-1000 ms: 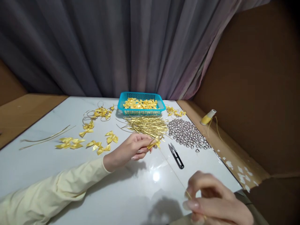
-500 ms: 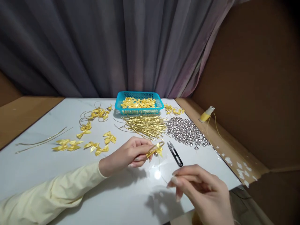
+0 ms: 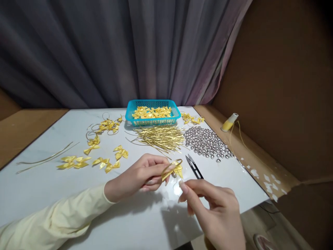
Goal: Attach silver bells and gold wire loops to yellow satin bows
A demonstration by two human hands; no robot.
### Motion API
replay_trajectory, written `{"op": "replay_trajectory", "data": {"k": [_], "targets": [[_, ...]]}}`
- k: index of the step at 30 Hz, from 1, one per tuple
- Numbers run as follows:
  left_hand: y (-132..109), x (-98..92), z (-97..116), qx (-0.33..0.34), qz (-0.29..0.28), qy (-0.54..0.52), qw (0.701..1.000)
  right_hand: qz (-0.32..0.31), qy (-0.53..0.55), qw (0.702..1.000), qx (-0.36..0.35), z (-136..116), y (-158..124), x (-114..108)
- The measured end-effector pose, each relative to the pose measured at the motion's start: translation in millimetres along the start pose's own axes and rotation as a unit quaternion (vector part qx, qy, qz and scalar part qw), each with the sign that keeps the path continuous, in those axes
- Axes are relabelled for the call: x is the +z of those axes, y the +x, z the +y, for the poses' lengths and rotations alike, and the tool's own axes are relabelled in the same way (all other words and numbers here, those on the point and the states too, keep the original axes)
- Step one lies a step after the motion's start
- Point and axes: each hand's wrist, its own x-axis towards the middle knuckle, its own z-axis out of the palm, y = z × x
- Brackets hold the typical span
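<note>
My left hand (image 3: 147,173) pinches a yellow ribbon bow (image 3: 178,169) that has a gold cord loop (image 3: 174,161) standing up from it. A small silver bell (image 3: 174,175) hangs at the bow's lower side, partly behind my fingers. Close to the bow on its right, the thumb and fingers of my right hand (image 3: 208,205) are pressed together on what looks like a thin needle (image 3: 181,178), mostly hidden. A fine thread shows faintly below the bow. Black thread snips (image 3: 194,167) lie just beyond my right hand, blades pointing away.
A blue basket (image 3: 153,122) of yellow bows stands at the back. Before it lies a heap of gold cords (image 3: 160,138), with silver bells (image 3: 205,142) to the right. Loose bows (image 3: 74,162) and looped bows (image 3: 109,125) are on the left. A yellow thread spool (image 3: 229,122) stands right.
My right hand has moved left and up, close to the bow. The thread, earlier stretched between bow and right fingers, now hangs slack. My left hand still holds the bow.
</note>
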Motion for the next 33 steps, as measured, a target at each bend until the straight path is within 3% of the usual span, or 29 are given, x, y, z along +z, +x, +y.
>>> {"op": "replay_trajectory", "data": {"k": [24, 33], "targets": [[-0.3, 8.9, 0.5, 0.039, 0.042, 0.09, 0.994, -0.027, 0.031, 0.999, 0.018, 0.9, 1.5, 5.5], [-0.7, 12.1, -1.3, 0.04, 0.073, 0.151, 0.985, -0.006, 0.041, 0.999, 0.028, 0.8, 2.5, 10.8]]}}
